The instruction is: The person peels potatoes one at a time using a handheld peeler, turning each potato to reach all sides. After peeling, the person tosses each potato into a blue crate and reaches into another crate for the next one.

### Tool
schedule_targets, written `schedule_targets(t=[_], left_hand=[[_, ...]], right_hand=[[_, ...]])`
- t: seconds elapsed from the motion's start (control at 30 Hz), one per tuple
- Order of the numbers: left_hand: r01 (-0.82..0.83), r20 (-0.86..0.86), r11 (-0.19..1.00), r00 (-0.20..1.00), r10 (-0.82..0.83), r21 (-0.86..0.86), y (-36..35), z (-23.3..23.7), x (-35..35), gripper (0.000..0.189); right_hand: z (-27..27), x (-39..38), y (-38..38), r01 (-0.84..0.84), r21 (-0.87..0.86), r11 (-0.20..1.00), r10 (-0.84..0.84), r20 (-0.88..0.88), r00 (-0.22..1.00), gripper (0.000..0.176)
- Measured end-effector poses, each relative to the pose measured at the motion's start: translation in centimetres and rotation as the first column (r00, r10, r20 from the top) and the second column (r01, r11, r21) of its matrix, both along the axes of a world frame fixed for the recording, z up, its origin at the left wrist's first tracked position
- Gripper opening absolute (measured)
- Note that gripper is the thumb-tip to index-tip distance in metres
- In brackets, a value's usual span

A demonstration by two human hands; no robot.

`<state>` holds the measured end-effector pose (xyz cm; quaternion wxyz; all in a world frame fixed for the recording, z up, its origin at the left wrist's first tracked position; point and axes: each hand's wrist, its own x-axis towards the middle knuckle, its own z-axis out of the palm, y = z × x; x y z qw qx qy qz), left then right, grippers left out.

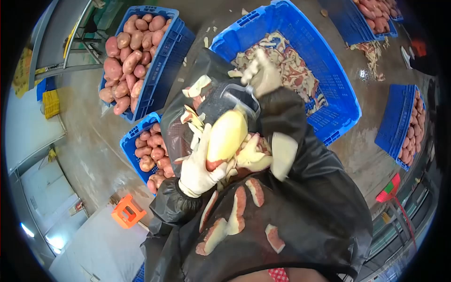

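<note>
Fingers (203, 141) of the gloved left hand (197, 171) clamped round the lower end of a mostly peeled sweet potato (228, 134); holds it tilted above the black apron (305, 211). Right hand (262, 75), gloved too, closed on a peeler (242, 94) at the potato's upper end. Peelings (235, 211) strewn on the apron; blue crate (338, 108) of peelings just beyond.

A wet grey concrete floor (89, 141) holds an orange plastic stool (128, 211) near a metal rack (75, 42).
</note>
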<state>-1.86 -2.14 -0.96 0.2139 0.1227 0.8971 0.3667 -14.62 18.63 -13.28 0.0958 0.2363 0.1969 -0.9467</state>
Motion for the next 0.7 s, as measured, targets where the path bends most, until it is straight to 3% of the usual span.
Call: schedule_targets(t=[0.03,0.07,0.1,0.17,0.23,0.3,0.33,0.37,0.43,0.47,0.5,0.57,0.6,0.63,0.7], left_hand=[[0.074,-0.043,0.99,0.996,-0.08,-0.123,0.2,0.6,0.1,0.085],[0.143,-0.075,0.959,0.983,-0.166,-0.244,0.3,0.9,0.0,0.086],[0.133,-0.228,0.96,0.955,-0.191,-0.248,0.4,0.2,0.3,0.087],[0.138,-0.207,0.942,0.956,-0.207,-0.306,1.0,0.9,0.2,0.082],[0.167,-0.219,0.917,0.941,-0.258,-0.363,1.0,1.2,0.6,0.081],[0.186,-0.256,0.892,0.916,-0.309,-0.411,1.4,1.1,0.4,0.077],[0.183,-0.248,0.891,0.92,-0.305,-0.416,1.8,1.0,0.2,0.077],[0.195,-0.217,0.881,0.925,-0.311,-0.43,1.7,1.4,0.6,0.076],[0.221,-0.229,0.858,0.906,-0.357,-0.463,1.5,1.5,0.9,0.075],[0.232,-0.252,0.838,0.884,-0.394,-0.494,1.6,1.3,0.7,0.074],[0.251,-0.258,0.847,0.878,-0.403,-0.469,1.7,1.7,0.5,0.073],[0.252,-0.246,0.845,0.883,-0.401,-0.472,1.7,1.3,0.9,0.073],[0.261,-0.228,0.839,0.885,-0.405,-0.476,1.3,1.6,1.4,0.073],[0.28,-0.258,0.822,0.856,-0.448,-0.496,1.3,1.5,1.1,0.072],[0.286,-0.304,0.809,0.821,-0.483,-0.513,1.3,0.7,0.6,0.071]], right_hand=[[-0.3,-0.6,1.5,0.086,-0.062,0.994,-0.081,0.069,0.994,0.041],[-0.4,-0.1,2.9,0.032,-0.292,0.956,-0.029,0.015,0.999,0.041],[1.2,1.0,2.7,-0.016,-0.387,0.922,0.009,-0.022,1.0,0.042],[5.5,3.2,0.6,-0.153,-0.065,0.986,0.158,0.075,0.985,0.042],[-1.8,1.6,2.9,-0.018,-0.091,0.996,0.025,0.07,0.997,0.043],[0.5,2.4,4.4,-0.054,-0.231,0.971,0.044,-0.05,0.998,0.043],[3.1,3.3,3.3,-0.174,-0.267,0.948,0.155,-0.09,0.984,0.041],[5.4,4.0,1.7,-0.217,-0.09,0.972,0.22,0.02,0.975,0.039],[-1.6,2.2,3.1,-0.048,0.042,0.998,0.045,0.069,0.997,0.036],[-1.0,2.1,4.6,-0.034,-0.103,0.994,0.044,0.097,0.994,0.039],[1.5,3.3,4.1,-0.026,-0.166,0.986,0.026,-0.002,1.0,0.039],[5.4,4.7,1.8,-0.255,0.018,0.967,0.256,-0.002,0.967,0.04],[2.2,3.8,2.3,-0.214,-0.057,0.975,0.215,0.026,0.976,0.039],[-1.0,2.3,3.3,-0.103,-0.027,0.994,0.106,0.104,0.989,0.041],[-2.5,2.6,5.0,-0.178,-0.219,0.959,0.176,-0.03,0.984,0.04]])
